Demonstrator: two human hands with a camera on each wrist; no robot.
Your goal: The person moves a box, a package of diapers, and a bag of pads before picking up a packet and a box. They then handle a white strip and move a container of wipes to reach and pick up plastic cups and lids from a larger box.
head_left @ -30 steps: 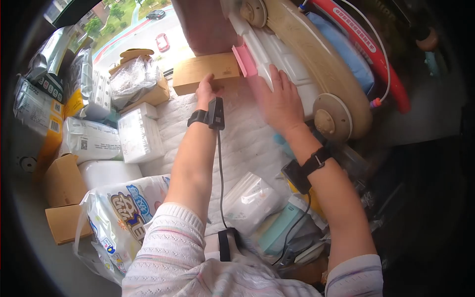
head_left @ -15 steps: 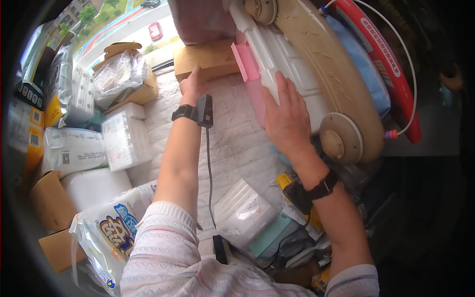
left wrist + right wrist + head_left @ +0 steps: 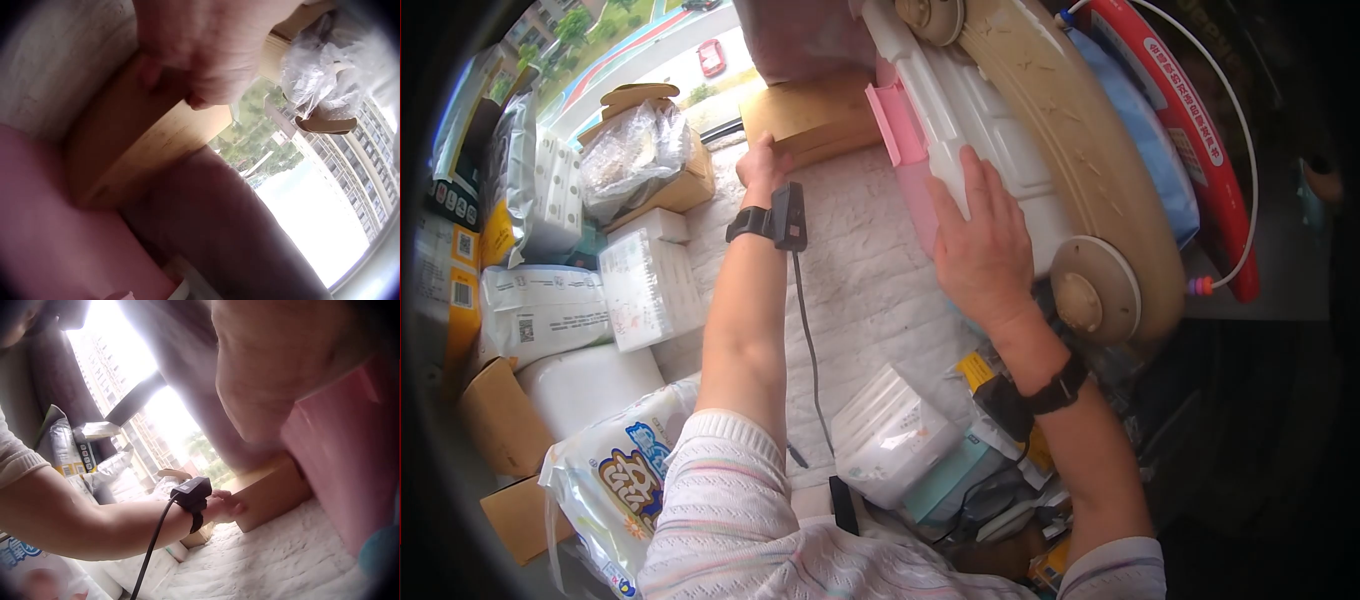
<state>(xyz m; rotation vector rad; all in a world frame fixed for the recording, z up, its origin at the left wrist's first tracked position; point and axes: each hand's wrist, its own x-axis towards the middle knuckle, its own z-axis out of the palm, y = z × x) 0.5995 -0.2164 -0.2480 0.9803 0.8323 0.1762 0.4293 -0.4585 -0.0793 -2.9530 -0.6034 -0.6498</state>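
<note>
A long brown cardboard box [image 3: 810, 115] lies on the white quilted pad by the window. My left hand [image 3: 760, 168] grips its left end; in the left wrist view the thumb and fingers of that hand [image 3: 200, 50] bend over the box's corner. On the right leans a large plastic piece with a white ribbed panel [image 3: 1000, 110], a pink part [image 3: 900, 125] and a tan side with round hubs [image 3: 1090, 290]. My right hand [image 3: 985, 240] rests against the white panel with its fingers straight. The box's right end meets the pink part.
At left stand an open carton with bubble wrap [image 3: 635, 160], white packs [image 3: 650, 285] and a diaper pack [image 3: 615, 470]. Near my body lie a clear-wrapped white pack [image 3: 895, 430] and a teal packet [image 3: 950, 475]. A red strip [image 3: 1170, 120] stands far right. A cable [image 3: 810, 360] trails from my left wrist.
My left hand has slid left along the box to its left end. My right hand has stayed against the plastic piece. The whole view has shifted a little.
</note>
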